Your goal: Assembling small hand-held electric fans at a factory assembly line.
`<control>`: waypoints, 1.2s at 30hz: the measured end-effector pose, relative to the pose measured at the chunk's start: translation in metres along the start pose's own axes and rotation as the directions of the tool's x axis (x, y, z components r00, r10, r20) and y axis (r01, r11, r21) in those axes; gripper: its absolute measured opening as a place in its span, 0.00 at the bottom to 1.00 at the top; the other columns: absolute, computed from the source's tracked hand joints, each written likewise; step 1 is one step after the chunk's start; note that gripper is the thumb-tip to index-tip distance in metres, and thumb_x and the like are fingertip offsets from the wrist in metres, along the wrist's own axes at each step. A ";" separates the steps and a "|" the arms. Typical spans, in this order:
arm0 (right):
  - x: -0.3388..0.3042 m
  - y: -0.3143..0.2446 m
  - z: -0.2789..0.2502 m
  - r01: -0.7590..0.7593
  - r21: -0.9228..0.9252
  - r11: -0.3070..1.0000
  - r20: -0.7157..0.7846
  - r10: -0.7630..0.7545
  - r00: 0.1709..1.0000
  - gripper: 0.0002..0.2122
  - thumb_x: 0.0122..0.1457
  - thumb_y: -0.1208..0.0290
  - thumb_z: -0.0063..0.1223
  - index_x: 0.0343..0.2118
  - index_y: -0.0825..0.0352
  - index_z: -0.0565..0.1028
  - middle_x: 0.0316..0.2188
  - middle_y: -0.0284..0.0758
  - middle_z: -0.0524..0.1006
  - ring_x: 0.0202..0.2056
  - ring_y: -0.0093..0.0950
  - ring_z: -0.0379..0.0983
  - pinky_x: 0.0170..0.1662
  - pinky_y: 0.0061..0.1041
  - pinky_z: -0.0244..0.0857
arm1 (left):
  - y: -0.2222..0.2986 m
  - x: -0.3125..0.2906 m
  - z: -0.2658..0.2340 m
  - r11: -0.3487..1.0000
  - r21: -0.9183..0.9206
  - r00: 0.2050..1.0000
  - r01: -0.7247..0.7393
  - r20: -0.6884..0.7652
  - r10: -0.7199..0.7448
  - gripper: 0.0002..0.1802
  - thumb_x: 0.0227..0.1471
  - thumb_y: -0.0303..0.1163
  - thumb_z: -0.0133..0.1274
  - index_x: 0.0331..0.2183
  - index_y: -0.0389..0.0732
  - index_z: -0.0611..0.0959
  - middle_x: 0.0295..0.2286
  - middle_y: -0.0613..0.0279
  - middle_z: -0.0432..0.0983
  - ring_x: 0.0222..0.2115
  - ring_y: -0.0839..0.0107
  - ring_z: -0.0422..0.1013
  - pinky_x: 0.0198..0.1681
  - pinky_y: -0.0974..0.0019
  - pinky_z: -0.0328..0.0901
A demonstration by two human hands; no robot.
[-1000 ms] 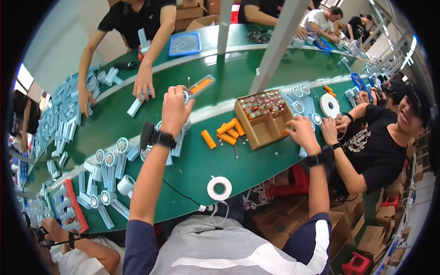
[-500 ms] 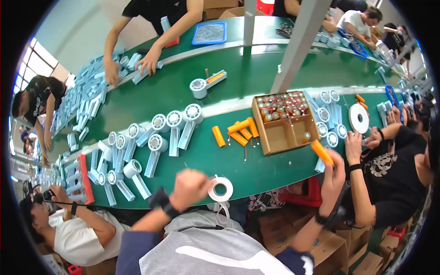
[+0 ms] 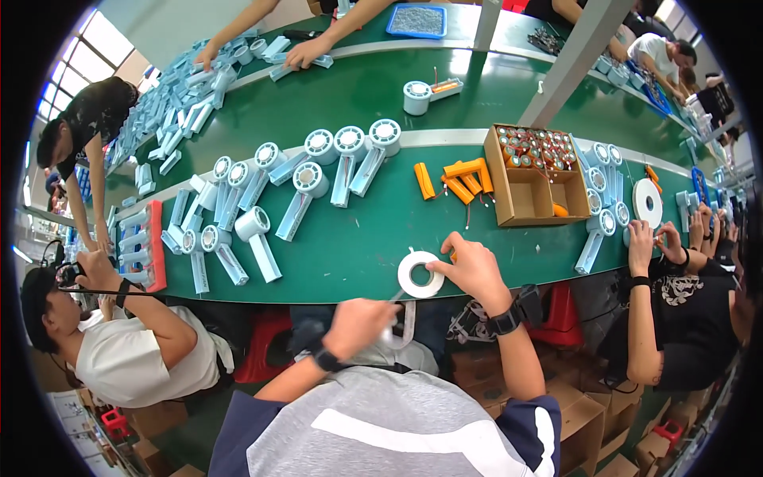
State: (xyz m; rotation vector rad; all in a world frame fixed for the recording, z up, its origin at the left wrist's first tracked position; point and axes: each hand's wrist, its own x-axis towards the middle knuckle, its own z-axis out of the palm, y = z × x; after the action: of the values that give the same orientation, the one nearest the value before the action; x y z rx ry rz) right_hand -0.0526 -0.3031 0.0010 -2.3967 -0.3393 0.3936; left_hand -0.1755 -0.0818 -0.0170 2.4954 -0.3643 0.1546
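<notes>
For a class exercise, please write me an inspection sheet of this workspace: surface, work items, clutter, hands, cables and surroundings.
Surface: green tabletop with a few small pale specks.
Job's things: white roll near the front edge; loose orange cylinders left of a divided cardboard box.
Clutter: light-blue parts with round heads spread across the left, alongside a red rack.
Left hand: blurred, beside the roll; its grip cannot be told.
Right hand: fingers around a mostly hidden orange piece, thumb at the roll.
Cables: thin red wires among the box's contents.
Surroundings: co-workers on both sides, in white and black; red stool.
</notes>
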 end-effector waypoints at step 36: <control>-0.009 0.058 -0.081 0.414 -0.590 0.693 0.213 -0.361 0.908 0.10 0.61 0.68 0.57 0.44 0.64 0.75 0.28 0.34 0.74 0.25 0.32 0.70 0.29 0.30 0.66 | -0.057 0.079 -0.029 0.893 -0.422 0.974 -0.156 0.086 0.211 0.22 0.40 0.34 0.71 0.36 0.39 0.78 0.58 0.44 0.60 0.51 0.47 0.66 0.52 0.53 0.66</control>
State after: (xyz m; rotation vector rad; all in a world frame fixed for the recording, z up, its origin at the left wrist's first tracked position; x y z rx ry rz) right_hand -0.0235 -0.3966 0.0233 -2.8405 -1.1599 0.1895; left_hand -0.0842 -0.0385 -0.0097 2.0529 -0.6208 -0.0123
